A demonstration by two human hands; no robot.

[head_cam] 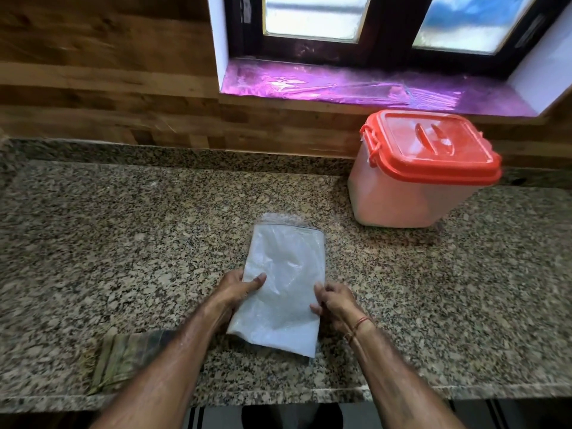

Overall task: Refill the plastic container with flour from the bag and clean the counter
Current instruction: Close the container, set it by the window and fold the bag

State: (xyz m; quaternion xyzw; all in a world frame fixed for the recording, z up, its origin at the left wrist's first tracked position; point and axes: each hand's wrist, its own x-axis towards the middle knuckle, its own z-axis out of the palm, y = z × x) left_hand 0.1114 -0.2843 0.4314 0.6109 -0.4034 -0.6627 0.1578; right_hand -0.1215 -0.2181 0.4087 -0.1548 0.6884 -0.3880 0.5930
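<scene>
Both hands grip the bag (286, 280) on the counter (123, 243): left hand (240, 287) and right hand (335, 300) pinching its edges. The container (414, 181) stands lidded, apart.

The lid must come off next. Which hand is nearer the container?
Right. The right hand grips the bag's right edge, below the container; the left hand grips the bag's left edge, farther away.

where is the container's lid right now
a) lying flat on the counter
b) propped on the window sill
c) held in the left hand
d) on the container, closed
d: the red lid sits on the container, which stands on the counter; both the left hand and right hand hold the bag instead.
</scene>
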